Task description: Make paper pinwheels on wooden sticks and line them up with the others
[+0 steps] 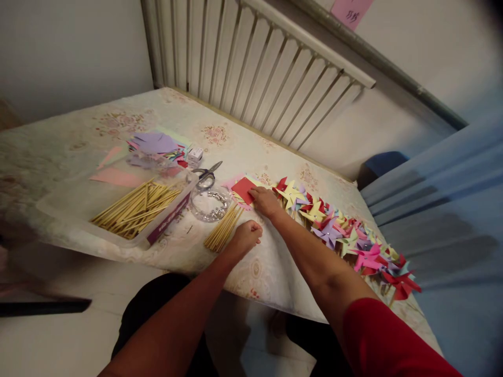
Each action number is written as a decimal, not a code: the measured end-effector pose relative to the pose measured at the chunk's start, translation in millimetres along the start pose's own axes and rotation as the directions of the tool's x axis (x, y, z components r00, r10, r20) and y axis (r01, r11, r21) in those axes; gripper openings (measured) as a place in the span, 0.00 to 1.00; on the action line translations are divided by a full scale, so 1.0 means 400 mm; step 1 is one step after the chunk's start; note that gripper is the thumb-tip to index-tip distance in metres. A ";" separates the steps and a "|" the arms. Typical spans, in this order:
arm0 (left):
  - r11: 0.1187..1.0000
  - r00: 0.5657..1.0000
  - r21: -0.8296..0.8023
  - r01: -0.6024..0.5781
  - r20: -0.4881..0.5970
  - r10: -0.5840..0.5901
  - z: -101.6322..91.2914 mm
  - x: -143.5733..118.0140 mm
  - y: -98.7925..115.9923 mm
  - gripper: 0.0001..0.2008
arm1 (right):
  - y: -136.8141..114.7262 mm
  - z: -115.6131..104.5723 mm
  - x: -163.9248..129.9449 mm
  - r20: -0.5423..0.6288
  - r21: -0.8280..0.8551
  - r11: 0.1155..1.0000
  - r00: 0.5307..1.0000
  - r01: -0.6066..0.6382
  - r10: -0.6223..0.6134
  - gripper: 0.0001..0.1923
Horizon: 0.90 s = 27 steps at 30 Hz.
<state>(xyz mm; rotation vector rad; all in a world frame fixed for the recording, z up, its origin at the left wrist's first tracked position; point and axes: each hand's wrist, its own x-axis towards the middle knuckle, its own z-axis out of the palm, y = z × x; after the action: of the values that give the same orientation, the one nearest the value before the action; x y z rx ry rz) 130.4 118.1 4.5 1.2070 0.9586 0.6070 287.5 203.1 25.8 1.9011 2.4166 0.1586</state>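
Note:
My right hand (266, 201) has its fingertips at the right edge of a red paper square (242, 188), pinching it over a small pile of coloured paper. Nearer to me, my left hand (248, 235) is closed with curled fingers, just above the tablecloth; whatever it may hold is too small to make out. A bundle of thin wooden sticks (223, 230) lies to its left. Behind the sticks sits a clear round dish (211, 204) with small shiny metal pieces inside.
Many paper pinwheels (330, 230) lie in a row along the right. Scissors (208, 175), a small white box (195, 155) and coloured paper sheets (153, 142) are at the back left. A clear plastic bin (137, 242) holds more sticks. A radiator (251, 68) stands behind the table.

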 end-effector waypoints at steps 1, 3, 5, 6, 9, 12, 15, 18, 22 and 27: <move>1.000 1.000 -0.005 -0.001 -0.002 0.001 0.000 0.000 0.000 0.02 | 0.000 0.002 0.004 0.019 -0.009 1.000 1.000 0.004 -0.004 0.21; 1.000 1.000 -0.015 -0.004 -0.006 0.004 -0.001 0.000 0.000 0.02 | 0.000 0.005 0.009 0.043 -0.012 1.000 0.999 -0.012 0.013 0.21; 1.000 1.000 -0.021 -0.008 -0.004 0.008 -0.003 0.000 0.001 0.02 | 0.003 0.009 0.010 0.050 -0.001 1.000 0.998 -0.026 0.026 0.20; 1.000 1.000 -0.020 -0.010 -0.002 0.010 -0.004 -0.001 0.002 0.02 | 0.005 0.011 0.010 0.046 0.009 1.000 0.999 -0.029 0.029 0.20; 1.000 1.000 -0.009 -0.008 0.001 0.008 -0.005 -0.001 0.005 0.02 | 0.010 0.019 0.011 0.023 0.062 0.997 0.999 -0.042 0.041 0.17; 1.000 1.000 -0.003 -0.002 0.002 0.002 -0.005 0.001 0.006 0.03 | 0.012 0.026 0.016 -0.039 0.172 0.978 0.991 -0.119 0.127 0.16; 1.000 1.000 -0.001 0.000 0.000 0.000 -0.006 0.001 0.007 0.03 | 0.013 0.021 0.028 -0.161 0.361 0.907 0.944 -0.215 0.288 0.17; 1.000 1.000 -0.008 -0.004 0.001 0.004 -0.005 0.001 0.009 0.02 | 0.022 -0.005 0.041 -0.300 0.542 0.806 0.841 -0.238 0.450 0.17; 0.999 0.999 -0.048 0.003 -0.039 -0.004 0.000 0.005 0.008 0.02 | 0.043 -0.055 0.039 -0.376 0.659 0.698 0.682 -0.280 0.627 0.16; 0.956 0.988 -0.281 -0.085 -0.149 0.044 0.003 0.024 -0.004 0.09 | 0.039 -0.090 -0.041 -0.280 0.823 0.519 0.629 -0.232 0.725 0.13</move>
<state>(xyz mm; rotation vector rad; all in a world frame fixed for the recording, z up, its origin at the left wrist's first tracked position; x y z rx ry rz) 135.9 125.1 0.2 0.9480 0.9146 0.8628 302.4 189.1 63.3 3.4352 2.2900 -0.2954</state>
